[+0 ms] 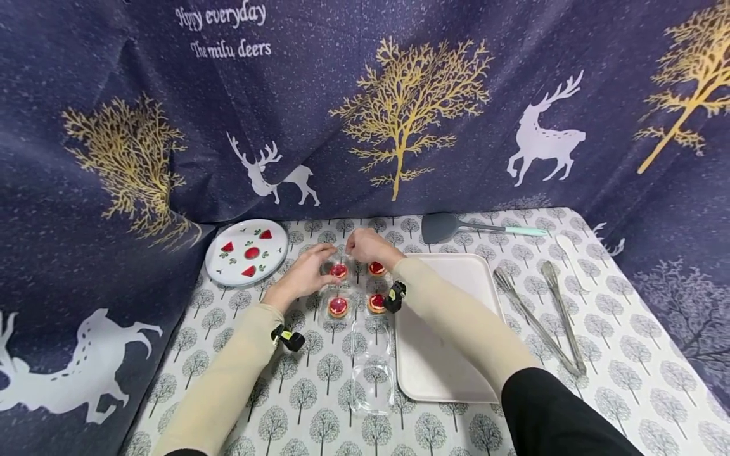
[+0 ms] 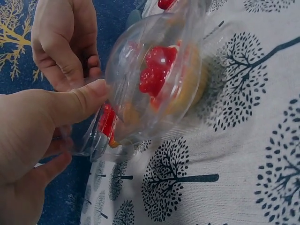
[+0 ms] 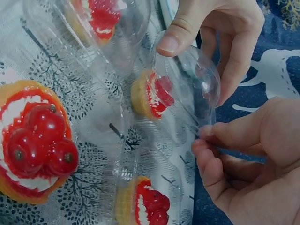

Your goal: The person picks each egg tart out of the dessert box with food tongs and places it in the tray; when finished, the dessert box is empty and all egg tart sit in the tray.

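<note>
Left hand, right hand both pinch clear plastic packaging; 4 berry tarts, 1 rectangular tray, 1 watermelon-print plate.

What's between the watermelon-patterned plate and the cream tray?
The head view shows the left hand, right hand and four berry tarts in clear plastic packaging there.

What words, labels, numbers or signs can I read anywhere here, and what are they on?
"Hppy everyday": on the dark blue cloth, upper left in the head view.
"The milu deers": just below it, same cloth.
Clear plastic container: any markings are too small to read.
Left wrist camera: its yellow-green patch is too small to read.
I can make out no numbers.
</note>
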A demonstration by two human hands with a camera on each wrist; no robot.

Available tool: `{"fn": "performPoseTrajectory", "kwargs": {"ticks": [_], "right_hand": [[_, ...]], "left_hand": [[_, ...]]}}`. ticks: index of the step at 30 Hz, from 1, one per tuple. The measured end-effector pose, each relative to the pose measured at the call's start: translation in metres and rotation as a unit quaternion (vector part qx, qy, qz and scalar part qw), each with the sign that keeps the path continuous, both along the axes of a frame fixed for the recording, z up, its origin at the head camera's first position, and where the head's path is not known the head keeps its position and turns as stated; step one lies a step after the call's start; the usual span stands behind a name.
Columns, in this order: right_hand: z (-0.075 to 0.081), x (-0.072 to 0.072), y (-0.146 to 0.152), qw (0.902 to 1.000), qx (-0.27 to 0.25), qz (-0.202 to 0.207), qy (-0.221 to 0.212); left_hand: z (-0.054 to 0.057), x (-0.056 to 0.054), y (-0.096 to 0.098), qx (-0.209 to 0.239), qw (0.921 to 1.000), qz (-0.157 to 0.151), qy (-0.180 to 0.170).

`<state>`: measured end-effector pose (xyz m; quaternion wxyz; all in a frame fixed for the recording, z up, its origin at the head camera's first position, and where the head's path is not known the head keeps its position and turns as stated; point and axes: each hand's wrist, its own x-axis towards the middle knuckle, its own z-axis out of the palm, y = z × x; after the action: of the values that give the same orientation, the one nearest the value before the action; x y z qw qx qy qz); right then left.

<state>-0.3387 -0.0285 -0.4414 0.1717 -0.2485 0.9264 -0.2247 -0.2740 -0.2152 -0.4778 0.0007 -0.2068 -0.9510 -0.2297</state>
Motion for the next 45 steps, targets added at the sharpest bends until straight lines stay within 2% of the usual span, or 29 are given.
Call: {"fn": "performPoseTrajectory", "kwargs": {"ticks": [4,9,12,18,22,25,27,30,33,36,41,45], "right_hand": [[0.002,0.002,0.003,0.9992,-0.038,-0.010,-0.011],[0.006,0.006,0.007,0.9907,-0.111,-0.027,-0.074],[0.010,0.011,0.011,0.9839,-0.149,-0.027,-0.095],[0.016,0.022,0.018,0.9735,-0.209,-0.006,-0.092],[0.021,0.033,0.021,0.9778,-0.206,0.016,-0.035],[0.024,0.042,0.023,0.9848,-0.163,0.038,0.048],[0.025,0.048,0.025,0.9841,-0.136,0.052,0.102],[0.023,0.055,0.027,0.9770,-0.110,0.069,0.169],[0.020,0.061,0.030,0.9660,-0.122,0.086,0.211],[0.016,0.065,0.033,0.9551,-0.143,0.105,0.237],[0.008,0.073,0.039,0.9382,-0.158,0.133,0.278],[0.002,0.078,0.043,0.9349,-0.160,0.140,0.284]], "left_hand": [[0.002,0.002,0.001,0.004,0.9994,0.012,0.032],[0.005,0.006,0.003,0.022,0.9980,0.020,0.056],[0.005,0.008,0.004,0.033,0.9974,0.032,0.055],[0.007,0.013,0.008,0.067,0.9942,0.071,0.044],[0.010,0.017,0.012,0.093,0.9901,0.100,0.032],[0.011,0.018,0.013,0.103,0.9878,0.116,0.019],[0.011,0.019,0.014,0.107,0.9870,0.119,0.010],[0.013,0.022,0.013,0.101,0.9893,0.105,0.001],[0.017,0.025,0.011,0.090,0.9922,0.085,-0.017],[0.020,0.027,0.009,0.082,0.9934,0.071,-0.037],[0.022,0.030,0.006,0.093,0.9912,0.067,-0.066],[0.024,0.032,0.004,0.111,0.9891,0.050,-0.082]]}}
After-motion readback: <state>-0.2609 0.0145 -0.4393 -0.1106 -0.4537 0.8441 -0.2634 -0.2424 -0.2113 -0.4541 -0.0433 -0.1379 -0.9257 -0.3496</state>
